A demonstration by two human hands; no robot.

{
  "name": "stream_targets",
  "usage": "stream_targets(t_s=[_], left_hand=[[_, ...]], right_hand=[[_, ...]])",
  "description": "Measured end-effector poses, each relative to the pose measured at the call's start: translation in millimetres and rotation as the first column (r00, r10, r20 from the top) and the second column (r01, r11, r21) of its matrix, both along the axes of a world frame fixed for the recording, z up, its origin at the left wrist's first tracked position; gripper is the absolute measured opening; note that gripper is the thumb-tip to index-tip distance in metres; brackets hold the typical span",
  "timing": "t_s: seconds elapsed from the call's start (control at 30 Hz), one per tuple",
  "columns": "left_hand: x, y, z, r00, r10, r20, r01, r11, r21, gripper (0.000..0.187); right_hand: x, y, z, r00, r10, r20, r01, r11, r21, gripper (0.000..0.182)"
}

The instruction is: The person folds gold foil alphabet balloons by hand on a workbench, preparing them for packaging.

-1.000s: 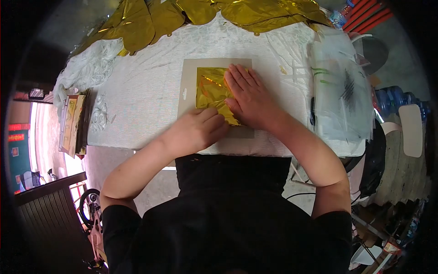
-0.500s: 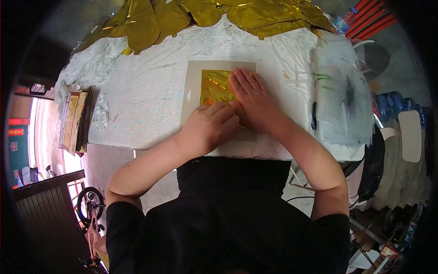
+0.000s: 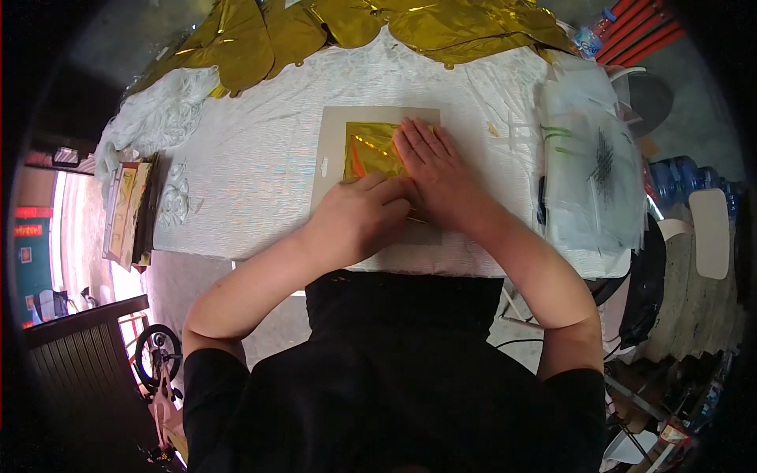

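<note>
A folded piece of shiny gold foil (image 3: 364, 150) lies on a flat grey-beige card (image 3: 333, 142) with a small hang-hole at its left edge. My right hand (image 3: 436, 167) rests flat on the foil's right side, fingers stretched out and pointing away from me. Curled over the foil's lower part, my left hand (image 3: 359, 217) has its fingers closed at the near edge, against the right hand's thumb side. Its fingertips are mostly hidden, as is the lower end of the foil.
Larger gold foil pieces (image 3: 292, 39) with rounded edges and tabs cover the table's far side. White stringy material (image 3: 169, 102) and upright boards (image 3: 126, 213) are at the left. Clear plastic bags (image 3: 591, 165) are stacked at the right of the white-covered table (image 3: 244, 173).
Both hands stay on the foil almost in place. The left hand's fingers have shifted very slightly, and the card appears a touch further left.
</note>
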State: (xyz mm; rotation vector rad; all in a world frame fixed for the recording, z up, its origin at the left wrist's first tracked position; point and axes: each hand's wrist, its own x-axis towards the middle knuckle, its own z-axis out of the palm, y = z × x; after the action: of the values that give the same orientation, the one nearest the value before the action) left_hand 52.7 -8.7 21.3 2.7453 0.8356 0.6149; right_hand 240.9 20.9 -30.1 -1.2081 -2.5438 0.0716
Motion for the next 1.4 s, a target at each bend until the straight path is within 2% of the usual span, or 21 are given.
stream_targets(t_s=[0.2,0.33,0.4,0.53,0.6,0.8,0.93,1.03,1.1,1.2,1.3,1.4], left_hand=[[-2.5,2.1,0.8,0.997,0.008,0.081,0.0,0.995,-0.098,0.016],[1.0,0.3,-4.3,0.994,0.027,0.103,-0.021,0.998,-0.063,0.015],[3.5,-1.3,-8.3,0.997,0.054,0.055,-0.054,0.999,-0.009,0.014],[8.8,-2.5,-9.5,0.998,0.025,0.064,-0.031,0.996,0.089,0.012],[9.1,-1.1,-9.5,0.998,-0.057,-0.025,0.061,0.98,0.189,0.008],[10.0,0.7,-2.2,0.98,-0.126,-0.155,0.167,0.941,0.294,0.007],[7.4,2.6,-4.3,0.982,-0.113,-0.152,0.151,0.95,0.272,0.008],[2.7,3.5,-4.6,0.986,-0.126,-0.111,0.146,0.972,0.185,0.009],[-1.5,8.0,-5.5,0.991,-0.133,-0.029,0.133,0.991,0.006,0.012],[-1.1,8.4,-8.0,0.994,-0.105,0.035,0.105,0.994,0.0,0.012],[0.9,6.5,-9.0,0.993,-0.115,0.019,0.114,0.992,0.055,0.014],[-1.1,7.0,-12.9,0.992,-0.117,0.042,0.116,0.993,0.035,0.014]], right_hand=[[-1.0,-0.3,0.7,1.0,-0.012,0.0,0.012,0.999,-0.032,0.062],[0.3,-0.9,2.4,1.0,-0.004,0.019,0.004,1.0,-0.03,0.062],[0.9,-0.8,-0.4,1.0,-0.001,0.021,0.001,1.0,-0.019,0.062],[-0.3,-0.9,-0.2,1.0,-0.005,0.005,0.006,1.0,-0.029,0.061],[-0.9,-0.7,0.7,1.0,-0.011,0.008,0.012,0.999,-0.034,0.062],[-0.4,-0.1,-0.1,1.0,-0.003,0.008,0.003,1.0,0.017,0.061],[-0.1,-0.9,1.9,1.0,-0.001,0.012,0.001,1.0,0.015,0.06],[-0.2,-0.9,0.5,1.0,-0.003,0.005,0.003,1.0,0.014,0.06],[0.2,-1.1,0.9,1.0,-0.004,0.004,0.004,1.0,0.008,0.06],[1.5,-0.4,1.6,1.0,0.004,-0.004,-0.004,1.0,0.003,0.061],[1.5,-0.8,1.9,1.0,0.005,-0.01,-0.005,1.0,-0.008,0.061],[1.8,-0.9,0.6,1.0,0.006,-0.017,-0.006,1.0,-0.009,0.06]])
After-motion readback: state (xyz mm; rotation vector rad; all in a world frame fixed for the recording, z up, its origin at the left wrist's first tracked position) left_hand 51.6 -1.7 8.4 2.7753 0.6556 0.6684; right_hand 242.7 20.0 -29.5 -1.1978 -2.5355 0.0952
